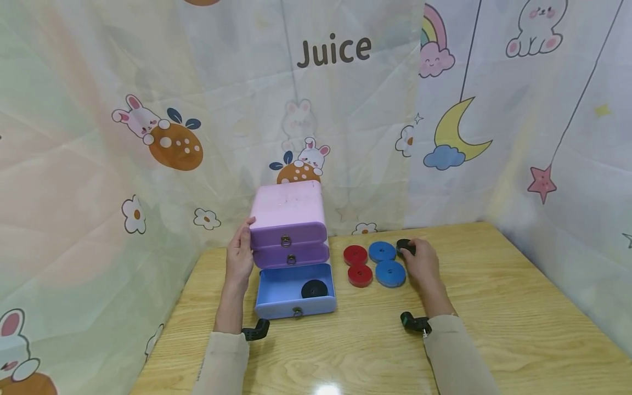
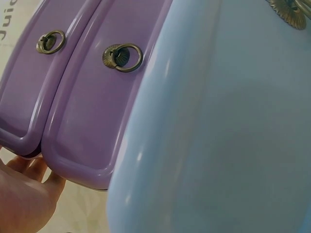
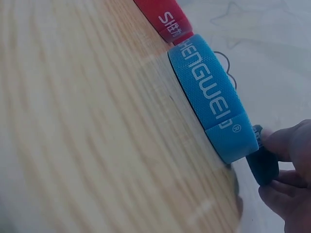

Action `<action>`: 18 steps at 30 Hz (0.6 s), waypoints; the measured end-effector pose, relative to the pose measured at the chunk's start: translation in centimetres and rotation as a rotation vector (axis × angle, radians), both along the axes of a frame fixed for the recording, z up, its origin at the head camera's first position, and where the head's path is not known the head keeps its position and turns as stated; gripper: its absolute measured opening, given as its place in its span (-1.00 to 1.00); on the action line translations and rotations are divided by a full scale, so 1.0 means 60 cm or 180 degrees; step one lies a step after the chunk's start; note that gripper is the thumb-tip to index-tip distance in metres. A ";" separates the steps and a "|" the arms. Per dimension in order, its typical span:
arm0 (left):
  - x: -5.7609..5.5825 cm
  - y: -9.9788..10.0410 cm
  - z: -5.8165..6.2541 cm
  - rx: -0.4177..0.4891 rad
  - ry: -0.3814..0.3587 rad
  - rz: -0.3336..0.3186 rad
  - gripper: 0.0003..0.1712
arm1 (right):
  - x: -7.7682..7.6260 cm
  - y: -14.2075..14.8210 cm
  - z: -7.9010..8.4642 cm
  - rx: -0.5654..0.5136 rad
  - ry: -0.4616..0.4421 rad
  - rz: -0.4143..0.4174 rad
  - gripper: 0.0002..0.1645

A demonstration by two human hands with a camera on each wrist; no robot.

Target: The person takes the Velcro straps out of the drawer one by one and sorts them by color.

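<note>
My left hand (image 1: 239, 257) rests against the left side of a small pink and purple drawer cabinet (image 1: 288, 203), its fingertips at the upper edge. The cabinet's bottom blue drawer (image 1: 316, 306) is pulled out, and a black tape roll (image 1: 321, 288) lies inside it toward the right. On the table's far side my right hand (image 1: 425, 266) pinches another black tape roll (image 1: 404, 244) between thumb and fingers. In the right wrist view this black roll (image 3: 265, 167) stands partly behind a blue tape roll (image 3: 209, 97) with white lettering.
Two red tape rolls (image 1: 355, 254) and two blue tape rolls (image 1: 390, 274) lie close together between the cabinet and my right hand. Both purple drawers (image 1: 269, 236) are closed and carry ring pulls. A printed curtain (image 1: 237, 153) hangs behind the wooden table (image 1: 365, 351).
</note>
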State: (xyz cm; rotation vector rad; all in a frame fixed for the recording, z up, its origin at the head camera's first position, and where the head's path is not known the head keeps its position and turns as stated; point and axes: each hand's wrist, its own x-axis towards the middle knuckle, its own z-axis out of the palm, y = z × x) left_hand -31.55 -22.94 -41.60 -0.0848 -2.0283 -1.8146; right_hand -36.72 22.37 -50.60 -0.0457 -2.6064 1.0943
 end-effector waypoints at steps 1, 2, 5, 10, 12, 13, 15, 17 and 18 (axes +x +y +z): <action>0.000 -0.001 -0.001 -0.0002 0.0005 -0.0004 -0.46 | 0.000 0.000 0.000 0.0009 -0.0027 0.0000 -0.53; -0.001 -0.002 -0.003 0.0004 0.0020 -0.0008 -0.46 | 0.000 0.001 0.000 0.0015 -0.0055 0.0004 -0.54; -0.005 -0.004 -0.009 0.0021 0.0070 -0.0017 -0.46 | 0.001 0.002 -0.001 0.0033 -0.0133 0.0012 -0.54; -0.006 -0.005 -0.013 -0.0018 0.0107 -0.0005 -0.44 | 0.000 0.003 -0.003 0.0079 -0.0185 -0.0020 -0.55; -0.006 -0.004 -0.013 -0.0040 0.0110 -0.0005 -0.44 | 0.000 0.003 -0.003 0.0103 -0.0193 -0.0041 -0.56; -0.005 -0.004 -0.013 -0.0037 0.0116 -0.0006 -0.44 | 0.000 0.003 -0.003 0.0113 -0.0201 -0.0047 -0.56; -0.005 -0.003 -0.012 -0.0042 0.0118 -0.0006 -0.44 | 0.000 0.003 -0.002 0.0139 -0.0215 -0.0054 -0.55; -0.004 -0.004 -0.012 -0.0039 0.0107 -0.0004 -0.44 | 0.002 0.002 -0.001 0.0170 -0.0245 -0.0067 -0.53; -0.004 -0.004 -0.012 -0.0040 0.0095 -0.0006 -0.44 | 0.002 0.001 0.000 0.0194 -0.0262 -0.0083 -0.52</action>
